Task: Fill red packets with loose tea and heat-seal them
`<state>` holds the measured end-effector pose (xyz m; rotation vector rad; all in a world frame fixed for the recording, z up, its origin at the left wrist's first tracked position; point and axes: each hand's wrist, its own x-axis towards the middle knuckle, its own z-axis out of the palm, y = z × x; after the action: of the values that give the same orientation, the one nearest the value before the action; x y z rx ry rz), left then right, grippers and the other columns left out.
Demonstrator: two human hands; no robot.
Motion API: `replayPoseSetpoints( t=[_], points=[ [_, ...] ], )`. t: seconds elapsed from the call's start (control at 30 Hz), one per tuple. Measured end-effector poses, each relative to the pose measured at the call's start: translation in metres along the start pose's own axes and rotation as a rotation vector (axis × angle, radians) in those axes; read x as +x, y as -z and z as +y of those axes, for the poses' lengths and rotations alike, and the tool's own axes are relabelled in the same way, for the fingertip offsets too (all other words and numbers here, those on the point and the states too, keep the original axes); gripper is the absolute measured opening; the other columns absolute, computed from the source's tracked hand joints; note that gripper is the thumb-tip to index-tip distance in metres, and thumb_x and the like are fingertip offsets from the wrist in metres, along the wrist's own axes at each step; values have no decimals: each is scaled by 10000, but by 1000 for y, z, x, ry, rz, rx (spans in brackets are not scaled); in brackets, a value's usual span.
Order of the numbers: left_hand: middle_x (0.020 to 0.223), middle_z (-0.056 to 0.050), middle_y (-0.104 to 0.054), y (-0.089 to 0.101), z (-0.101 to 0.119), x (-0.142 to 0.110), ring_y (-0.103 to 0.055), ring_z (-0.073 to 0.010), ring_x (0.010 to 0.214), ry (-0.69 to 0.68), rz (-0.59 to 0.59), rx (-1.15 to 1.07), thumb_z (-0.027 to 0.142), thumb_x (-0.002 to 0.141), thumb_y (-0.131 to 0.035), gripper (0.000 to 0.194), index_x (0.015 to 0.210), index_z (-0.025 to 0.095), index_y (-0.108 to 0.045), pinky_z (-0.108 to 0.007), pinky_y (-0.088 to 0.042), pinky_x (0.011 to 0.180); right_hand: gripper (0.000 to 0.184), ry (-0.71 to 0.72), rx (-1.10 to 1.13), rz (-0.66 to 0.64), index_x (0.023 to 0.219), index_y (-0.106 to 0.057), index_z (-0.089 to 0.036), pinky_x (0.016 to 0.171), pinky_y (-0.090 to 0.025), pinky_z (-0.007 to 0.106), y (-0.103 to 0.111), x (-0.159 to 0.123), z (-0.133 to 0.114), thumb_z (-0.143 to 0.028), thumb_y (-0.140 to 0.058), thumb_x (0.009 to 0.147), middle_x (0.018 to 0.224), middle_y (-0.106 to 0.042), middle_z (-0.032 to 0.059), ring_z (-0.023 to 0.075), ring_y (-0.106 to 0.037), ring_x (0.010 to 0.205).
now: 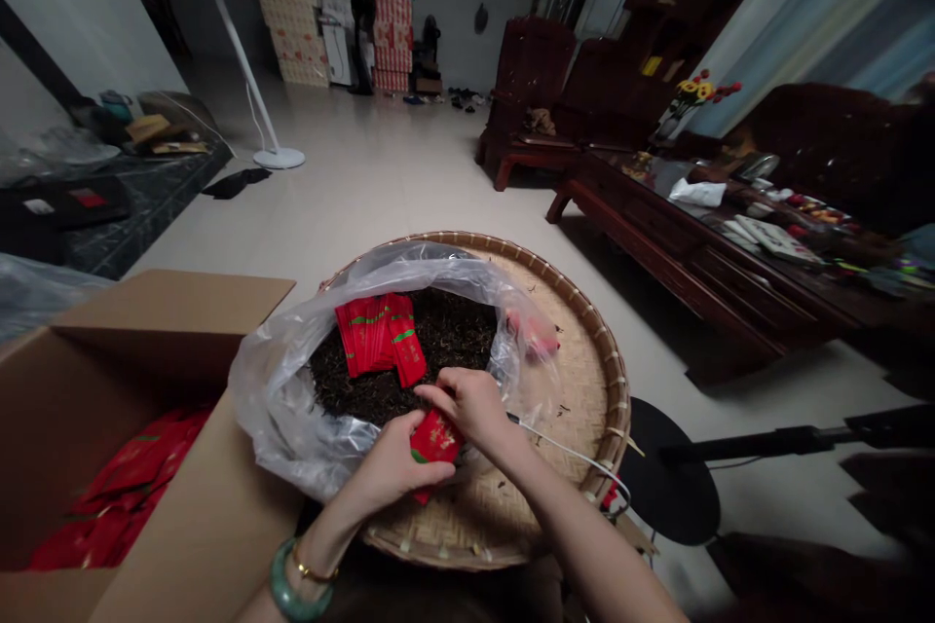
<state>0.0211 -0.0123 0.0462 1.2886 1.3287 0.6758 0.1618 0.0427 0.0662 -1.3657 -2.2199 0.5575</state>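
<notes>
My left hand (391,465) is closed on a small red packet (433,438), held over the near rim of a round woven bamboo tray (584,380). My right hand (468,402) pinches the packet's top edge from above. A clear plastic bag (292,409) lies open in the tray, filled with dark loose tea leaves (453,336). A stack of red packets (380,333) rests on the tea. My left wrist wears a green bangle.
An open cardboard box (168,496) with several red packets (117,496) inside stands at my left. A white cable (570,453) runs over the tray's rim. A dark wooden table (693,253) and chairs are at right; a standing fan (241,49) is far left.
</notes>
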Motion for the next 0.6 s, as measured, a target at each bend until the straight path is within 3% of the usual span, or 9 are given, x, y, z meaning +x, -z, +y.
replayPoseSetpoints(
  t=[0.17,0.3,0.47,0.6],
  points=[
    [688,4,-605,3,0,-3,-531,-148,584,37,-173,-156,245,527,-720,374,844,123,-563,-245,-424,558,432,30,-83,58,570,-566,-185,502,-245,231,-7,5,10,-507,-552,857,521,-554,-22,94,-468,475],
    [723,-11,-613,6,-3,2,-548,-159,663,9,-188,-173,279,529,-758,383,820,118,-568,-250,-443,615,427,60,-99,28,567,-558,-187,498,-241,232,-10,4,7,-504,-558,854,513,-549,-25,96,-460,468],
    [806,-53,-657,1,-6,11,-618,-192,726,53,-202,-434,286,524,-787,444,872,119,-566,-286,-506,682,372,128,4,-25,627,-588,-187,523,-288,216,-14,3,-6,-484,-574,851,571,-590,-20,103,-509,528],
    [776,-83,-679,4,-10,13,-642,-195,674,163,-167,-514,340,487,-851,502,832,92,-585,-258,-510,617,311,8,213,40,798,-610,-181,619,-387,206,-1,6,9,-374,-420,950,723,-633,2,113,-562,651]
  ],
)
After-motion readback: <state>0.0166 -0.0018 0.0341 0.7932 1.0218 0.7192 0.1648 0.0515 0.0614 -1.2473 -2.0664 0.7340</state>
